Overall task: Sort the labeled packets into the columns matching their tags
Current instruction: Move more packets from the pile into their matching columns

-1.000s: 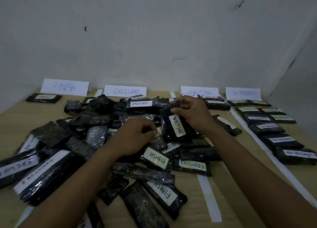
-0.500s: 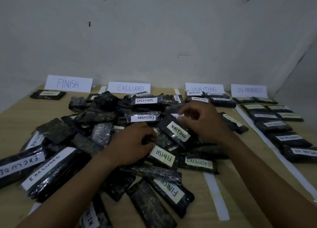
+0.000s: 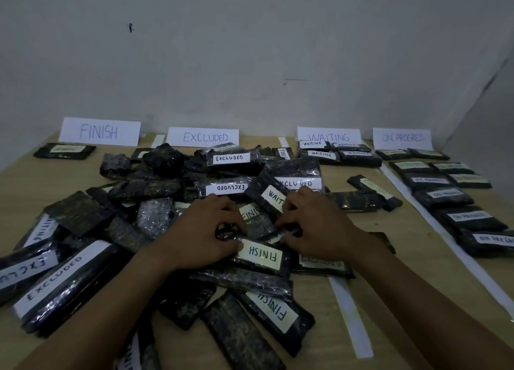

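FINISH packet (image 3: 261,255), pinched by the left hand (image 3: 205,230), could drag neighbouring packets (image 3: 258,283) askew when lifted, while the right hand (image 3: 317,227) hides under curled fingers whatever it holds.

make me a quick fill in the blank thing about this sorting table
1. The leftmost sign reads ____.
2. Below it lies only ____ packet.
3. The fullest sorted column sits below the sign reading ____.
4. The left hand grips a packet tagged ____.

Missing words: FINISH; one; ON PROGRESS; FINISH.
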The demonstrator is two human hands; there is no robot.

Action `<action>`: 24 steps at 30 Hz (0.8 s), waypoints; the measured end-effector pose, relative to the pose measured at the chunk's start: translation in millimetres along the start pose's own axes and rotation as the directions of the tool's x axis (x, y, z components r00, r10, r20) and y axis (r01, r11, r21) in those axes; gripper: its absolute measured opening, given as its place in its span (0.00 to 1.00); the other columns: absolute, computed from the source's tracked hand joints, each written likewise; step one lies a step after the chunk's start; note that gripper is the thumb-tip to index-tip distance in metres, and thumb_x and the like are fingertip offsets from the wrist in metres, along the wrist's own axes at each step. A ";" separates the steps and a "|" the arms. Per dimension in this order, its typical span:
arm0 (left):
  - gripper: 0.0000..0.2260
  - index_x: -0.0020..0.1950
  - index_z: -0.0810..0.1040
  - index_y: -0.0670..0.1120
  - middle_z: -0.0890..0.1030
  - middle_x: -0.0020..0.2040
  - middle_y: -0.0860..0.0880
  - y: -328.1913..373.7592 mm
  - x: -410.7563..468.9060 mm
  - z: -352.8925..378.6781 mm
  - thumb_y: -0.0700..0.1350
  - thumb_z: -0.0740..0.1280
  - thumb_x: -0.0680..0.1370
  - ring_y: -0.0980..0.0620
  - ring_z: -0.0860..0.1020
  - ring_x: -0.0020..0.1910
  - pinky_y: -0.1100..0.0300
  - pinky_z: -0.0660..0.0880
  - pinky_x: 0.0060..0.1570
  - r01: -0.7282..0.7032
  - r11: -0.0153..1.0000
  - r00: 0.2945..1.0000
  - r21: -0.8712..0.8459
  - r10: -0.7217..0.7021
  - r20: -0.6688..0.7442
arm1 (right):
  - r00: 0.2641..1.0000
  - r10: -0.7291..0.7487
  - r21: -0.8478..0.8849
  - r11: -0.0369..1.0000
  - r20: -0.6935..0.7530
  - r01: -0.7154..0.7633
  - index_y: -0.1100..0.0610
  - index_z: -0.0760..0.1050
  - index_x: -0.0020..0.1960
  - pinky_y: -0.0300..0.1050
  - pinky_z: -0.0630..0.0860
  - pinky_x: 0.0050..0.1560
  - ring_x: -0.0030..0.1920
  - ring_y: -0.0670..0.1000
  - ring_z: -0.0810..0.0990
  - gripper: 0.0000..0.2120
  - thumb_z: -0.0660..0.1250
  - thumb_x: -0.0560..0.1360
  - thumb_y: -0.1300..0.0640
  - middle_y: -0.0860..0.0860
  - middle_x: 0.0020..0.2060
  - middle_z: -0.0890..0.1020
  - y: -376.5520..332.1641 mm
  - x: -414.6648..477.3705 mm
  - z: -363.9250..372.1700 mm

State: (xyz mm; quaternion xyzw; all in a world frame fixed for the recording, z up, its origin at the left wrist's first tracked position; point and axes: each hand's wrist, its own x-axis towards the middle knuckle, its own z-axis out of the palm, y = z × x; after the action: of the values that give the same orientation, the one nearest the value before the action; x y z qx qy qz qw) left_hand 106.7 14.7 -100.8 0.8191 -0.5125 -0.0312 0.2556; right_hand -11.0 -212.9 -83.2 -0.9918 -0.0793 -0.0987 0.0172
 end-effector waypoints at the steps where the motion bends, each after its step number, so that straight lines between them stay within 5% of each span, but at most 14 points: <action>1: 0.11 0.46 0.80 0.62 0.74 0.51 0.63 0.1 -0.8 1.1 0.63 0.65 0.69 0.62 0.70 0.55 0.56 0.68 0.57 -0.001 1.000 1.000 -0.002 0.001 -0.020 | 0.999 -0.002 -0.045 0.999 0.034 0.004 0.46 0.81 0.57 0.43 0.61 0.45 0.53 0.51 0.68 0.17 0.68 0.70 0.43 0.49 0.48 0.73 -2.6 0.1 0.5; 6: 0.12 0.41 0.79 0.59 0.75 0.48 0.63 0.4 -0.8 4.7 0.66 0.63 0.70 0.61 0.71 0.53 0.53 0.69 0.56 0.002 1.000 0.997 0.009 -0.001 -0.074 | 0.984 0.037 -0.224 0.975 0.173 0.003 0.47 0.77 0.61 0.50 0.61 0.54 0.60 0.56 0.63 0.25 0.65 0.66 0.41 0.53 0.56 0.68 -17.2 3.0 -5.0; 11: 0.10 0.40 0.78 0.57 0.77 0.47 0.60 -1.2 -2.9 4.2 0.62 0.65 0.69 0.59 0.73 0.52 0.52 0.71 0.55 0.024 0.998 0.991 -0.053 -0.031 -0.129 | 0.986 0.008 -0.226 0.974 0.166 0.030 0.48 0.77 0.59 0.51 0.62 0.52 0.58 0.56 0.64 0.27 0.67 0.64 0.39 0.53 0.53 0.70 -14.3 9.6 -3.0; 18: 0.14 0.46 0.80 0.56 0.78 0.46 0.61 0.3 -3.4 -0.9 0.61 0.61 0.70 0.60 0.75 0.51 0.58 0.71 0.52 0.081 0.962 0.976 -0.259 -0.129 -0.174 | 0.993 -0.051 0.120 0.991 -0.108 0.064 0.51 0.83 0.47 0.46 0.66 0.45 0.46 0.46 0.65 0.16 0.62 0.70 0.44 0.47 0.42 0.72 -2.0 7.6 4.9; 24: 0.17 0.49 0.82 0.51 0.81 0.48 0.55 0.9 -4.3 -4.8 0.61 0.60 0.73 0.56 0.78 0.49 0.60 0.73 0.49 0.089 0.857 0.954 -0.508 -0.220 -0.204 | 0.941 0.148 0.544 0.838 -0.306 0.045 0.55 0.82 0.57 0.35 0.68 0.45 0.45 0.46 0.72 0.15 0.63 0.77 0.50 0.48 0.42 0.73 -7.4 2.6 8.7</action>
State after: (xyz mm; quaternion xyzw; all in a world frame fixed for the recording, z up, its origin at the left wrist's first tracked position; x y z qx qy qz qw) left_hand 105.4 19.9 -97.2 0.7625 -0.3825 -0.0761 0.5163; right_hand -8.0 -204.8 -91.1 -0.9161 -0.0730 -0.2388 0.3136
